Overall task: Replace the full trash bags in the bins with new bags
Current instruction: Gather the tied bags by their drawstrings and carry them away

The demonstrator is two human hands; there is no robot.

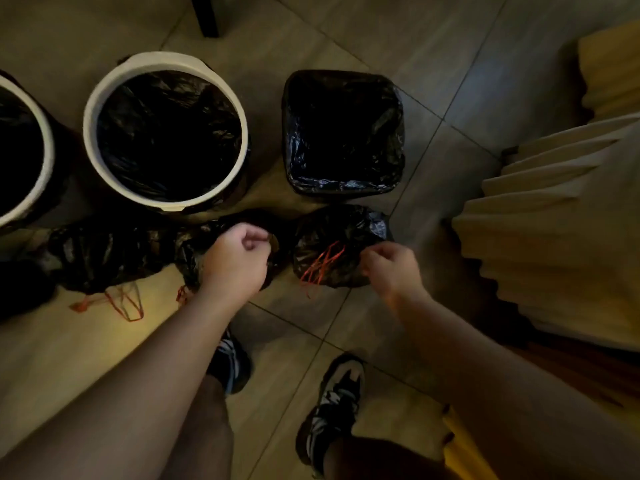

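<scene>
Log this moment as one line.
bins: lined | full bags: three, on floor | left hand: grips middle bag | right hand: curled at right bag, grip unclear

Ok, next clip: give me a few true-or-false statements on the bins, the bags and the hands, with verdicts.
1. The square bin is lined in black. True.
2. The round bin has a black rim. False: its rim is white.
3. The bags on the floor have red drawstrings. True.
4. Both hands are inside the square bin. False: the left hand and the right hand are over the bags on the floor, in front of the bins.
5. The person is barefoot. False: they wear shoes.
</scene>
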